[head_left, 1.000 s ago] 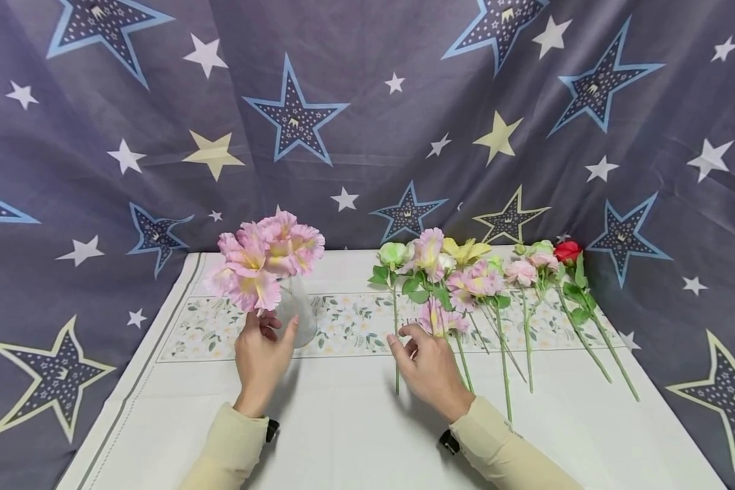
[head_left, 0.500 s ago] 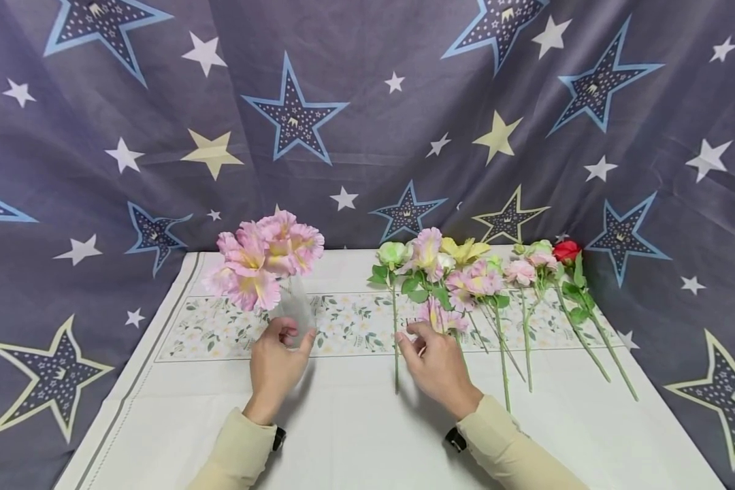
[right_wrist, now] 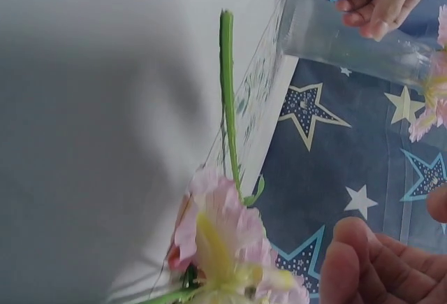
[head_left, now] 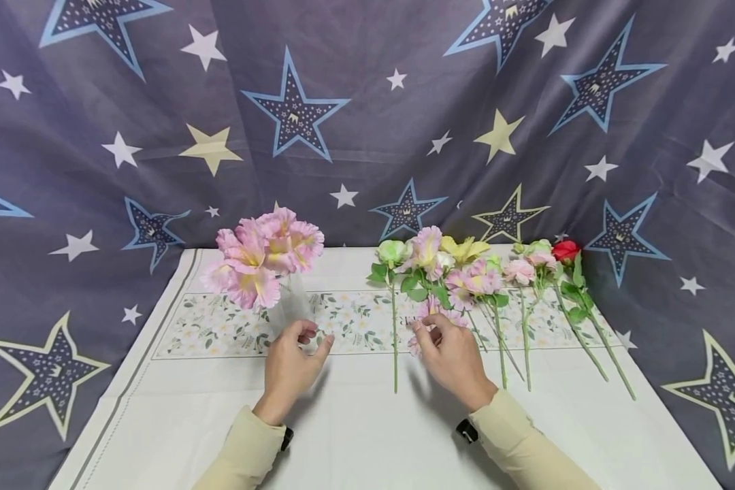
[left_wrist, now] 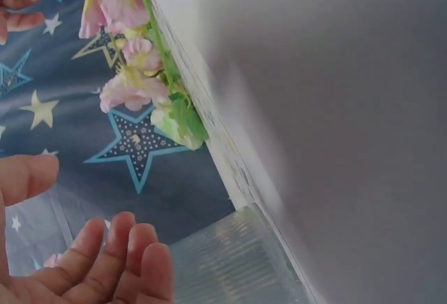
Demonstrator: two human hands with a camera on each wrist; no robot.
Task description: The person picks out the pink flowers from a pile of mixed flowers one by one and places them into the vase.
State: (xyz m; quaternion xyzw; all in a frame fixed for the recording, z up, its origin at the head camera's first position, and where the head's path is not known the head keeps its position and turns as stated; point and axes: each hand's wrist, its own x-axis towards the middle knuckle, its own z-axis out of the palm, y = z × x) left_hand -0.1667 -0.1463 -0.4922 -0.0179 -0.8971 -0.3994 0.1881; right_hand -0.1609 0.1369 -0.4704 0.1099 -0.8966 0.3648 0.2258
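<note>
My left hand [head_left: 295, 367] hovers in front of a clear ribbed glass vase [left_wrist: 230, 258], its fingers loosely bent around nothing. Pink ruffled flowers with yellow centres [head_left: 263, 255] stand in the vase, and the hand covers its lower part in the head view. My right hand [head_left: 456, 357] is close to a lying pink flower [right_wrist: 223, 234], partly covering it in the head view. Thumb and fingers are apart in the right wrist view, with nothing between them. A green-white flower [head_left: 394, 252] lies left of the right hand, its stem pointing towards me.
Several more stemmed flowers lie to the right, including a yellow one [head_left: 464, 249], a pale pink one [head_left: 519, 271] and a red rose [head_left: 565, 251]. A floral runner [head_left: 349, 320] crosses the white tablecloth [head_left: 355, 422]. A star-patterned curtain [head_left: 367, 122] hangs behind and at both sides.
My left hand has drawn away from beneath the pink blooms, to the right and towards me. My right hand has shifted right, over the lying pink flower. The vase has stayed in place.
</note>
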